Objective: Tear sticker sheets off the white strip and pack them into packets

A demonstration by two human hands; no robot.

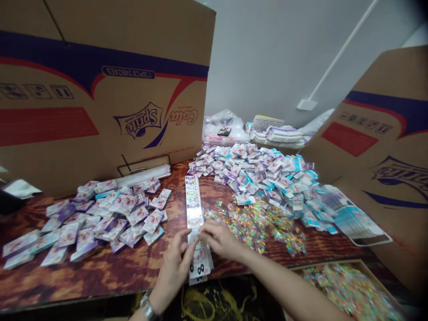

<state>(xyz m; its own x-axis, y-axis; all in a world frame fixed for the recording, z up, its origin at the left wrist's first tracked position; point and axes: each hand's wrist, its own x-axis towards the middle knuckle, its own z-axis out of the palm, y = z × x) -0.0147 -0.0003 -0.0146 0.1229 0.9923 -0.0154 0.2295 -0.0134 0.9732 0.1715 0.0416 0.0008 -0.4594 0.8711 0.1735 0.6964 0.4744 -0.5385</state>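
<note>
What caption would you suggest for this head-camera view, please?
Left hand and right hand hold a printed strip beside heaped packets.

Left hand (174,267) and right hand (220,240) both pinch a long printed strip (194,200) above the near edge of a varnished wooden table (100,285). Its lower end looks doubled, probably several sheets (fingers hide the join). A wristwatch (147,304) sits on the left wrist. Just beyond the right hand lie small clear bags of multicoloured pieces (254,227). White-and-purple packets lie in loose piles at left (110,214) and ahead (254,169). Lower right: a tray of similar coloured pieces (347,290). Sprite carton flaps stand at left (100,89) and right (377,147).
</note>
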